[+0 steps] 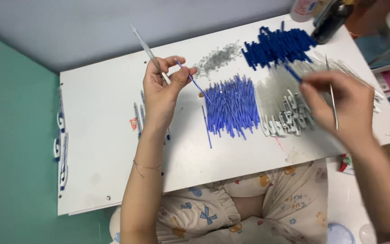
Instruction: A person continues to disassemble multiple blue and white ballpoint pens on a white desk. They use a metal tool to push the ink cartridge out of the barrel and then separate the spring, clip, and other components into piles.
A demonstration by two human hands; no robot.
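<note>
While the left hand [161,90] at centre-left pinches one clear pen barrel [146,47] and one blue ink refill [194,82] between its fingertips, the right hand [339,106] at right is closed on one clear barrel [332,97] and one dark blue cap [293,72]. On the white board [104,149] lie four heaps: blue refills [231,106], dark blue caps [276,45], small springs [217,58] and clear barrels with white clips [287,117], too many to count. Several assembled pens [139,117] lie beneath the left hand.

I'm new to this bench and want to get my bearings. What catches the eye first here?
The blue refill pile at the middle of the white board, with dark blue caps heaped behind it. The left hand holds a clear pen barrel and a blue refill; the right hand holds another barrel.
</note>
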